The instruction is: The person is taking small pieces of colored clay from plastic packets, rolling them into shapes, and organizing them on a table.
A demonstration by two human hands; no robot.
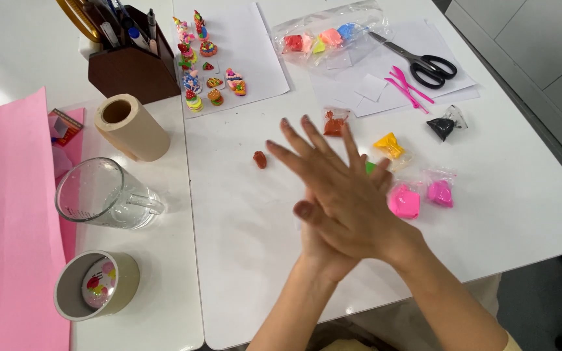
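My right hand lies on top of my left hand, palms pressed flat together over the white table, right fingers spread toward the upper left. Whatever is between the palms is hidden. A small red-brown clay lump lies just left of the fingertips. A little bag of orange-brown clay sits beyond them. Beside the hands on the right lie bags of yellow clay, a green piece and two pink ones.
A black clay bag, scissors, pink plastic tools and a bag of mixed clay lie at the back right. Small clay figures, a pen holder, a paper roll, a glass jug, a tape roll and pink paper are at left.
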